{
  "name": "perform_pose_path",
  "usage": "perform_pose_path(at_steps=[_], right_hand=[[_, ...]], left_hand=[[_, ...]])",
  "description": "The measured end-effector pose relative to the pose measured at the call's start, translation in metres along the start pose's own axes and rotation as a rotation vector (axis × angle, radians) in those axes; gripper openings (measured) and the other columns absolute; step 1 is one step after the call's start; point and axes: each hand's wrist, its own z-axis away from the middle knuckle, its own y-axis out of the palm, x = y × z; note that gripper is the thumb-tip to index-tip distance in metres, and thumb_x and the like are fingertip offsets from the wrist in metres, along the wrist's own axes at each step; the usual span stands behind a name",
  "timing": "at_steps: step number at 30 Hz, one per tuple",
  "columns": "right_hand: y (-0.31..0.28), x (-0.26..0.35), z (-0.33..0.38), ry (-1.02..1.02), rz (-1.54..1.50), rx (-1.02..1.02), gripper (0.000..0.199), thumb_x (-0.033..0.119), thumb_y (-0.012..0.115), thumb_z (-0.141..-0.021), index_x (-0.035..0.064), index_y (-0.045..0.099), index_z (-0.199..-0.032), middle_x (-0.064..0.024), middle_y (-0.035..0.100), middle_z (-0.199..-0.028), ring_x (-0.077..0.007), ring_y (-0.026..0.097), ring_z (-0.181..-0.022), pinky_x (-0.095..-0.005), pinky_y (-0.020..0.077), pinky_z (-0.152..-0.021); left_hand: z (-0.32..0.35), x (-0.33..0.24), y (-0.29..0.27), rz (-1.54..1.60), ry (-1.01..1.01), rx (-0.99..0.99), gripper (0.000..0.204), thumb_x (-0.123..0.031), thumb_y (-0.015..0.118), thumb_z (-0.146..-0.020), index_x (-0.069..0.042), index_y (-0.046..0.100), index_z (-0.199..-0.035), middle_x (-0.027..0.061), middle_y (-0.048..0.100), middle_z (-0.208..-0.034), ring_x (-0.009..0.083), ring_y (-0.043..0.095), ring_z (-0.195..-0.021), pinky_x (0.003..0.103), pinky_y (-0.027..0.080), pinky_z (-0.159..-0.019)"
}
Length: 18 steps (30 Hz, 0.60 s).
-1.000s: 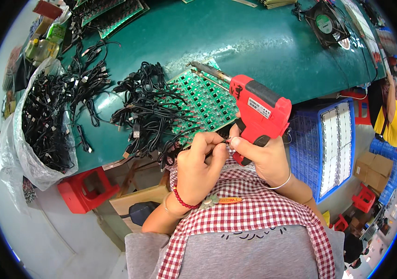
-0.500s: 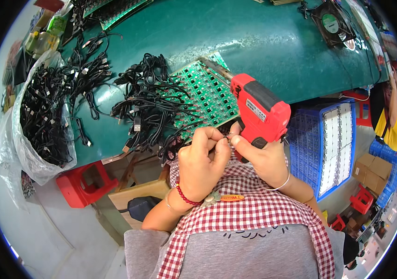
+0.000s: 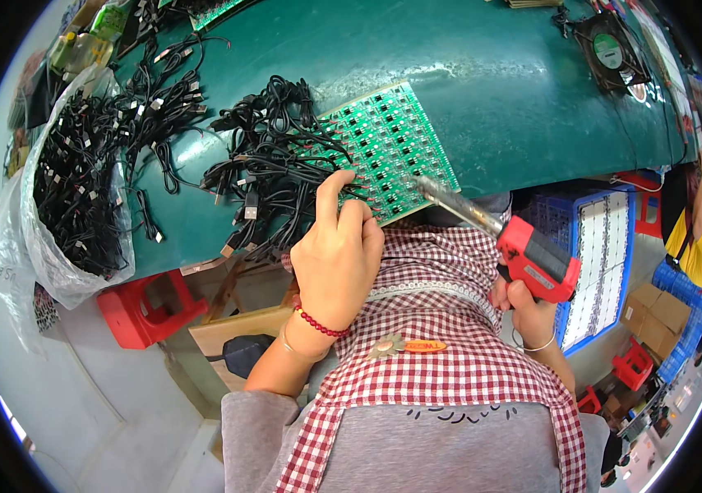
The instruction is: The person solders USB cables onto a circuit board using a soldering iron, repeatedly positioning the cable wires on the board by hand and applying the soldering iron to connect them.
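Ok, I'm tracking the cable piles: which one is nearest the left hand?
The pile overlapping the left side of the green circuit board, beside the left hand; the other cables lie farther left, in and beside the clear plastic bag.

A red stool [image 3: 125,316] stands beside the glossy green table [image 3: 515,90].

Left fingers [image 3: 329,201] forward and half bent, right fingers [image 3: 500,294] lower, curled in a grip
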Motion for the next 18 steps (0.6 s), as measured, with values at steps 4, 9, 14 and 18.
perform_pose_path(at_steps=[4, 9, 14, 18], right_hand=[[-0.0050, -0.0021, 0.0082, 0.027, 0.084, 0.060, 0.045, 0.034, 0.062, -0.089, -0.0023, 0.051, -0.113, -0.0063, 0.055, -0.067, -0.0119, 0.049, -0.056, -0.0267, 0.0412, -0.053], [-0.0078, -0.0030, 0.0131, 0.148, 0.061, 0.118, 0.024, 0.016, 0.070, -0.084, 0.0024, 0.062, -0.102, -0.0035, 0.063, -0.090, -0.0143, 0.059, -0.083, -0.0302, 0.0484, -0.075], [-0.0119, -0.0099, 0.0132, 0.101, 0.114, 0.142, 0.021, 0.013, 0.070, -0.082, 0.0033, 0.063, -0.099, -0.0050, 0.063, -0.089, -0.0168, 0.059, -0.082, -0.0312, 0.0480, -0.075], [-0.0090, -0.0112, 0.0121, 0.120, 0.129, 0.135, 0.022, 0.013, 0.071, -0.080, 0.0033, 0.063, -0.098, -0.0059, 0.062, -0.090, -0.0174, 0.059, -0.081, -0.0311, 0.0477, -0.075]], left_hand=[[-0.0002, 0.0012, 0.0005, -0.008, 0.018, -0.007, 0.011, -0.002, 0.065, -0.071, -0.005, 0.054, -0.076, 0.0078, 0.057, -0.119, 0.0223, 0.060, -0.056, 0.033, 0.048, -0.049], [0.0008, 0.0008, 0.0016, -0.025, 0.013, -0.009, 0.011, -0.002, 0.064, -0.071, -0.005, 0.054, -0.075, 0.0076, 0.057, -0.119, 0.0230, 0.060, -0.056, 0.033, 0.048, -0.049], [0.0004, -0.0004, 0.0029, -0.029, 0.031, -0.019, 0.011, -0.002, 0.064, -0.072, -0.005, 0.054, -0.075, 0.0077, 0.057, -0.118, 0.0233, 0.060, -0.055, 0.033, 0.048, -0.048], [0.0013, -0.0001, 0.0032, -0.028, 0.026, -0.029, 0.011, -0.002, 0.064, -0.072, -0.005, 0.054, -0.074, 0.0077, 0.057, -0.118, 0.0236, 0.060, -0.055, 0.034, 0.048, -0.048]])
